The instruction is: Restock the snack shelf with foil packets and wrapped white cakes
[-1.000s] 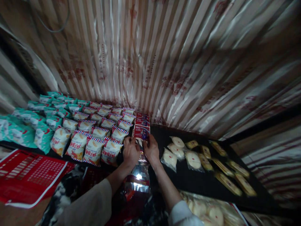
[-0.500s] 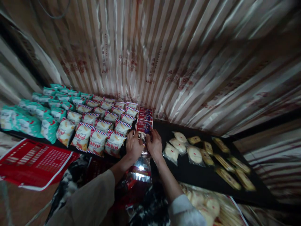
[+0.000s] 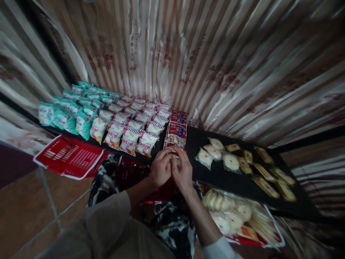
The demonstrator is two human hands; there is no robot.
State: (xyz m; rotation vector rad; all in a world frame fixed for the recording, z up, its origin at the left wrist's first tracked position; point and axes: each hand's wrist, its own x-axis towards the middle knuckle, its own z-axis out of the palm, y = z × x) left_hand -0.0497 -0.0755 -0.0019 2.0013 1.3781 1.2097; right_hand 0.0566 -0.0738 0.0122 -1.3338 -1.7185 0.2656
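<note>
My left hand (image 3: 161, 168) and my right hand (image 3: 183, 169) are side by side at the near edge of the black shelf (image 3: 210, 176). Their fingers curl together around a small shiny snack packet (image 3: 176, 160), which they mostly hide. Just beyond the fingertips, red and purple snack packets (image 3: 177, 130) lie in a column running back to the curtain. White and red bags of puffed snacks (image 3: 147, 143) stand in rows left of my hands. To the right lie round white cakes in clear wrappers (image 3: 205, 158).
Teal snack bags (image 3: 67, 121) fill the shelf's left end. Long yellow wrapped snacks (image 3: 265, 187) lie at its right. A red bag (image 3: 70, 156) lies below left; a clear-covered pack of white rounds (image 3: 229, 219) sits below right. Striped curtain (image 3: 172, 54) hangs behind.
My hands have drawn back toward me from the column of packets and closed together. The silver sheet seen below them is out of sight. The view has shifted, with more floor showing.
</note>
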